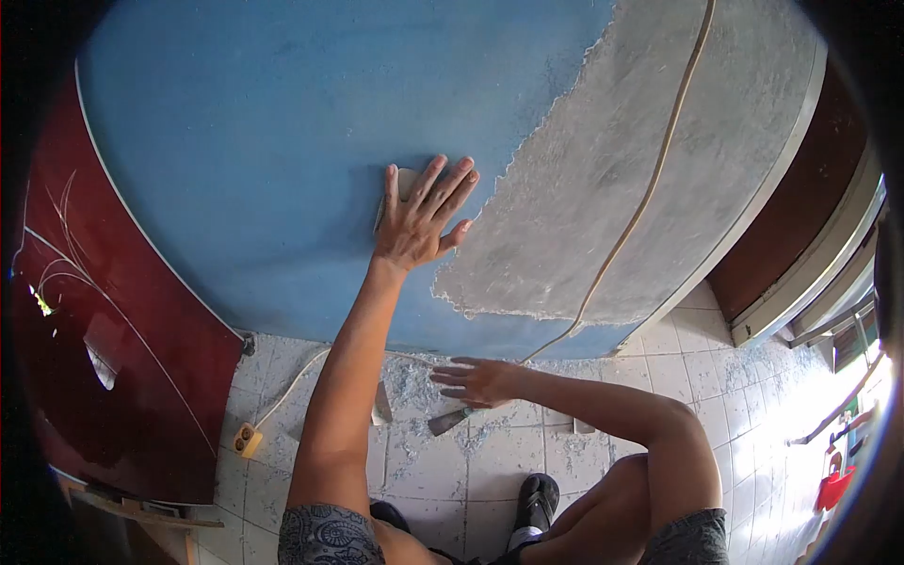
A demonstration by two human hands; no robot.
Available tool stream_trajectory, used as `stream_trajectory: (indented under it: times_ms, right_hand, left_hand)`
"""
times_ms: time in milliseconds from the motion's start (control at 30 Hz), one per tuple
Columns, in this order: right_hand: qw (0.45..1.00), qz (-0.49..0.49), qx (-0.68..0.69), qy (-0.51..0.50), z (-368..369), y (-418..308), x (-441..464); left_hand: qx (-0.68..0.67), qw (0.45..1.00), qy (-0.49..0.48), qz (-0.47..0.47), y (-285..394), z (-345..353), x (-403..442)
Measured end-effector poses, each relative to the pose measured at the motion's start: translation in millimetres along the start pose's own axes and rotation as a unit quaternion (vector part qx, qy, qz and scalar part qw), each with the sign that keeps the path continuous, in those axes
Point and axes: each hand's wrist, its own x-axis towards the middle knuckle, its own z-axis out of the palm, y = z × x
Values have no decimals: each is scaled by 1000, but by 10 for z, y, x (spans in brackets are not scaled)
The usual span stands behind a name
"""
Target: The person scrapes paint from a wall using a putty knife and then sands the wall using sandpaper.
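Note:
My left hand lies with spread fingers against the blue wall, pressing a flat beige piece of sandpaper to it. Most of that piece is hidden under the palm. To its right, the paint ends in a ragged edge at a bare grey patch. Lower down, my right hand hovers over the floor, fingers stretched out and nothing visible in them. Just below it is a scraper with a dark blade, its handle partly covered by the hand. A second flat blade lies beside my left forearm.
Paint flakes litter the tiled floor along the wall. A beige cable hangs down the wall and leads towards a yellow socket block. A dark red panel stands left; a brown door is at the right.

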Motion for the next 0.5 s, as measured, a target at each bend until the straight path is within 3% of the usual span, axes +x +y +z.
stream_trajectory:
  times_ms: [200,333,500]
  right_hand:
    - [984,-49,155,-70,509,-489,107]
    - [980,-77,174,-60,877,-738,-10]
    - [956,-42,273,-100,1678,-761,27]
  left_hand:
    - [-179,983,38,-28,-40,68,-63]
    - [-112,993,-20,-33,-36,67,-83]
    - [-47,998,30,-40,-32,72,-25]
